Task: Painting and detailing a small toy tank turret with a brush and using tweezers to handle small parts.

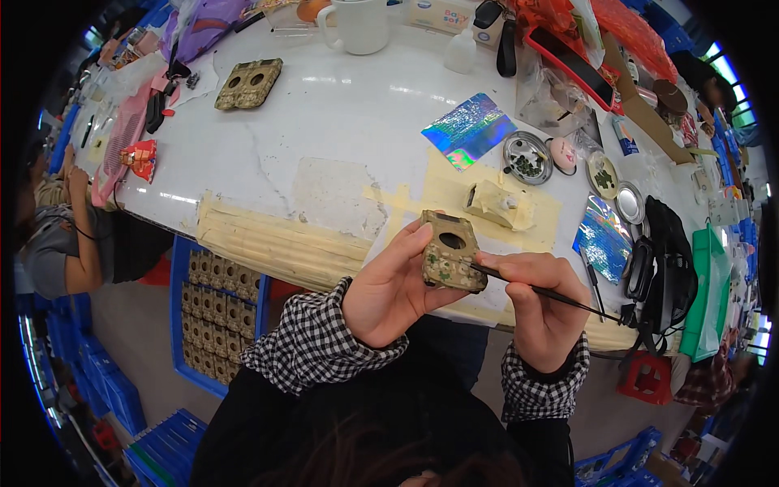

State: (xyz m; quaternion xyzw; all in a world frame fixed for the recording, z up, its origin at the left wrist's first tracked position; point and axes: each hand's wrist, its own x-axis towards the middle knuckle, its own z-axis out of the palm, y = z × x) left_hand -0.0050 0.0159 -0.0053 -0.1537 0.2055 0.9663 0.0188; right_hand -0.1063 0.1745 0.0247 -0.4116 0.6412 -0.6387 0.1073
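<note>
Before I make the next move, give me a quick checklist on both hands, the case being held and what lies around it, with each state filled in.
1. Left hand supports the camouflage case, thumb at its edge: ok.
2. Right hand grips the thin black tool, pointed toward the case: ok.
3. Tool tip touches the case: cannot tell; it overlaps the edge in this view.
4. Round metal dish is uncovered, with small green pieces inside: ok.
5. Second case lies well away from both hands: ok.
</note>
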